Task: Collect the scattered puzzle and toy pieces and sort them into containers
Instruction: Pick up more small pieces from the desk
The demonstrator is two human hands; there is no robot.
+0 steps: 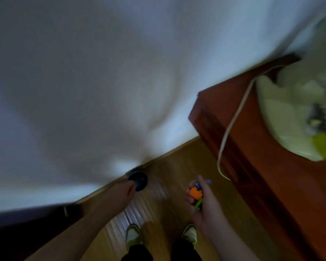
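Three toy pieces in the right hand (201, 200), fingers clenched around them: one orange piece (195, 193), one green piece (198, 204), one blue piece (205, 182) poking out past the fingertips. One dark blue round container (140, 178) on the floor (169, 172) at the bed (83, 91) edge; left hand (125, 191) fingers touch its rim, grip unclear through blur. One red-brown cabinet (252, 166) right, one pale bag (294, 117) on it.

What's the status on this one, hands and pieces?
Left hand reaching to the dark blue round piece at the bed edge, grip unclear in the blur. Right hand shut on orange, green and blue toy pieces. Nothing blocking.
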